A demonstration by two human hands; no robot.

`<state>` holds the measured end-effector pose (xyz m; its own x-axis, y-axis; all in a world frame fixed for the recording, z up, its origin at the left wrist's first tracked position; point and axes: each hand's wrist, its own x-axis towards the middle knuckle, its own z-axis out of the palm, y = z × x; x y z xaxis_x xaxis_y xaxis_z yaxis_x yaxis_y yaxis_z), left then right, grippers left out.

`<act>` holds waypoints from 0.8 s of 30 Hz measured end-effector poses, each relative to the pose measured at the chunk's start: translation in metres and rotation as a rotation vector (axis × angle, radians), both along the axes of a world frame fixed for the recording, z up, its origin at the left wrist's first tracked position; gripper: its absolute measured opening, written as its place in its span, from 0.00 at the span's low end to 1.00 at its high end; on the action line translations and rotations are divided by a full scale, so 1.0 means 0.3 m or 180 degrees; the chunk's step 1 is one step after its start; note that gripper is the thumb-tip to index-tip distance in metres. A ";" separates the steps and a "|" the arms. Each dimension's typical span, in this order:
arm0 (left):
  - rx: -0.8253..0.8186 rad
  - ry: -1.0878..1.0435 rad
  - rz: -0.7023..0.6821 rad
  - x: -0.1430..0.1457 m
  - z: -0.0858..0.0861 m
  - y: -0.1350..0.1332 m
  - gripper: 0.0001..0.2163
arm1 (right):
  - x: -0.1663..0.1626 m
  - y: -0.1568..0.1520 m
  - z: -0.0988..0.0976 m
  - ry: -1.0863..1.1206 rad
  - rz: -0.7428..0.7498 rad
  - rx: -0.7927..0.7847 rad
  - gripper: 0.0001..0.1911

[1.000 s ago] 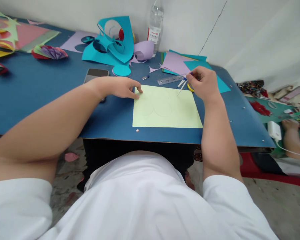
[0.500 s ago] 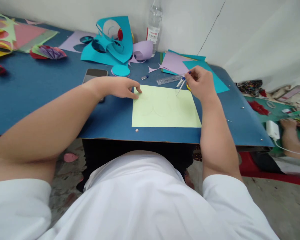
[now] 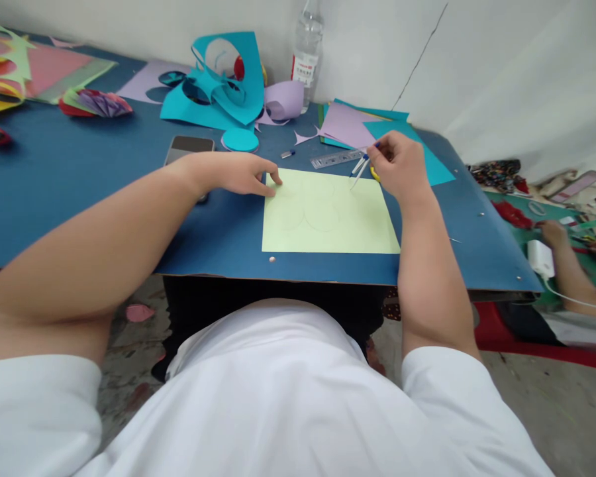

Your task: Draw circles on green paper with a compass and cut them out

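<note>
Right hand pinches compass in its grip, legs slanting down-left onto pale green sheet; left hand, fingers flat, presses sheet's far-left corner.

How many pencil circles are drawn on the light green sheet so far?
2 clear on the light green sheet: circle near the left hand, circle mid-sheet. Fainter arcs beneath the compass in the right hand may be more.

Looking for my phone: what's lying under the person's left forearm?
A dark smartphone lies on the blue table; its far part shows, while the left hand's wrist covers its near end.
</note>
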<state>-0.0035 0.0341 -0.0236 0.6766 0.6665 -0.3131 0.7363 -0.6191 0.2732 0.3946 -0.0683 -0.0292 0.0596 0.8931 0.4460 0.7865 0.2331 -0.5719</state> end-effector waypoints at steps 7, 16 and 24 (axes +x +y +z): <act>0.0032 0.0024 0.0002 0.000 0.002 -0.002 0.41 | -0.006 -0.002 0.010 -0.0033 -0.0159 -0.0050 0.30; 0.0071 0.0063 -0.0019 0.001 0.003 -0.005 0.40 | -0.041 -0.024 0.042 -0.0366 -0.0481 -0.0077 0.25; 0.0073 0.0006 -0.0028 -0.002 0.003 -0.007 0.40 | -0.030 -0.017 0.036 -0.0368 -0.0422 -0.0014 0.26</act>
